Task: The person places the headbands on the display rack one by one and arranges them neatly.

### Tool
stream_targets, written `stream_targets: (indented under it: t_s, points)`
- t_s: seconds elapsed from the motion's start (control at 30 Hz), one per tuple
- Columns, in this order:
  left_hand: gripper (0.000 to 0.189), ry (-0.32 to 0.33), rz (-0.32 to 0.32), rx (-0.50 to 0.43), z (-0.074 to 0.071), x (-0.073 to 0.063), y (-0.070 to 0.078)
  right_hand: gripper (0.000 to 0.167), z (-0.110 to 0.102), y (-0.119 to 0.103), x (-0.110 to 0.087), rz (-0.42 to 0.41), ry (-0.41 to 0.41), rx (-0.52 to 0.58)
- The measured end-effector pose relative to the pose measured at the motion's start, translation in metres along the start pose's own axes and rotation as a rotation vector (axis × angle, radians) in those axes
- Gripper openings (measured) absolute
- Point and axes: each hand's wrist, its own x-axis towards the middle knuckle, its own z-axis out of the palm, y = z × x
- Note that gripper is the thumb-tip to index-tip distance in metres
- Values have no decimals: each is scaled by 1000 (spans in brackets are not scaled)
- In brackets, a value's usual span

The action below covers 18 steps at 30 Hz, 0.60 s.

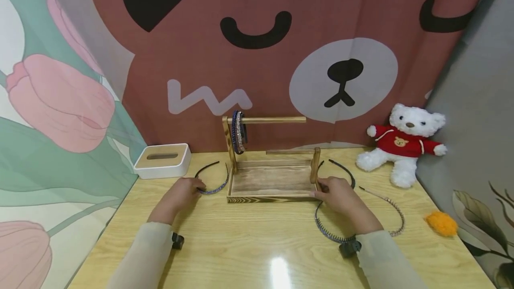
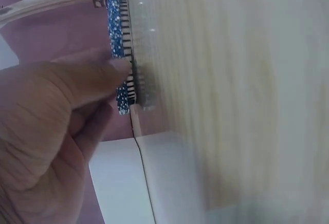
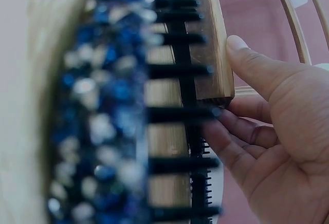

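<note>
Pinching a blue beaded toothed headband (image 1: 214,187) that lies on the pale wooden table (image 1: 257,244), the left hand (image 1: 182,193) sits at centre left of the head view. Right hand (image 1: 339,195), at centre right, curls its fingers (image 3: 241,131) round the front corner of the brown wooden headband rack (image 1: 273,182), over a black toothed headband (image 1: 327,229). Farther right sits a white teddy bear in a red jumper (image 1: 403,144).

We see wooden headband rack (image 1: 272,181) mid-table | white tissue box (image 1: 162,160) left of it | white teddy bear in red sweater (image 1: 403,142) right, orange pompom (image 1: 441,224) before it
</note>
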Motion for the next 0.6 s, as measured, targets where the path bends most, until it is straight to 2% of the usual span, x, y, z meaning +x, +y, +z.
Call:
stream_targets:
  t_s: [0.17, 0.33, 0.47, 0.6]
  points:
    - [22, -9, 3, 25, 2, 1, 0, 58, 0, -1, -3, 12, -1, 2]
    - [24, 26, 5, 25, 2, -2, -1, 57, 2, 0, -2, 13, -1, 5]
    - [18, 74, -62, -26, -4, -6, 2, 56, 2, 0, -1, 13, -11, 14]
    - [18, 149, -152, -151, -15, -9, 11, 57, 0, 0, 0, 17, -12, 19]
